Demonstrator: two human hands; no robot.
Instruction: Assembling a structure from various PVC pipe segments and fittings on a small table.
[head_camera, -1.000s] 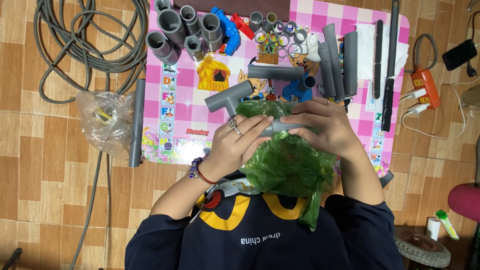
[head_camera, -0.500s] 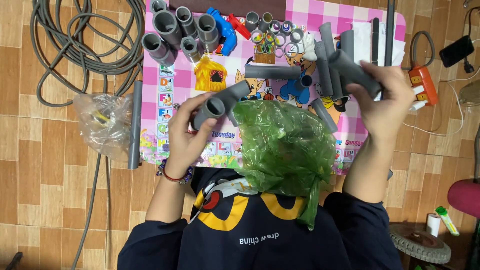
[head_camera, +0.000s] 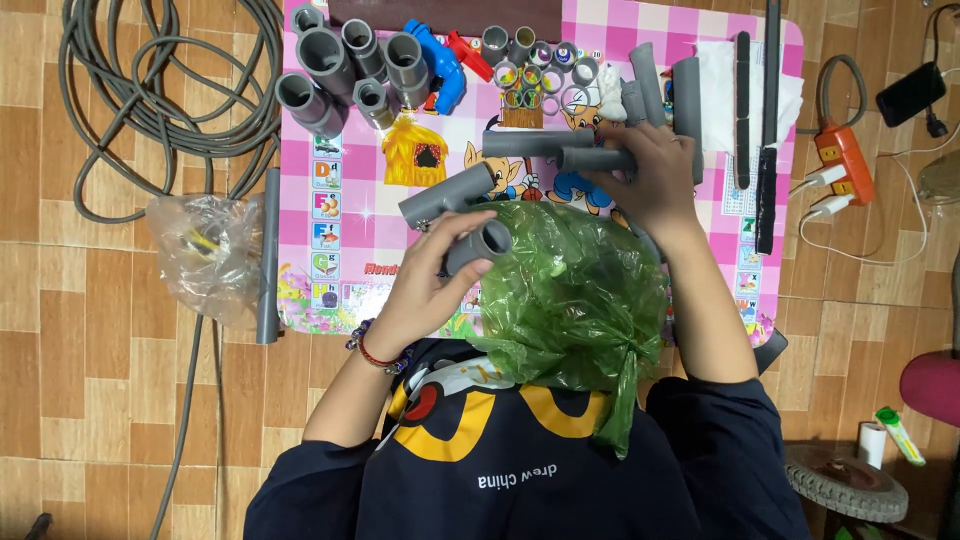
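My left hand grips a grey plastic tee fitting just above a crumpled green plastic bag in front of me. My right hand is closed on a short grey pipe piece, which lies against a longer grey pipe on the pink checked mat. More grey pipe lengths stand just beyond the right hand.
Large grey couplings, a blue fitting and small rings fill the mat's far edge. On the floor to the left are a coiled hose and clear bag. Black strips, an orange power strip and a phone sit right.
Both hands were together over the green bag. The right hand then lifted out to the right with grey pipes and has now come down onto the short pipe; the left keeps the tee.
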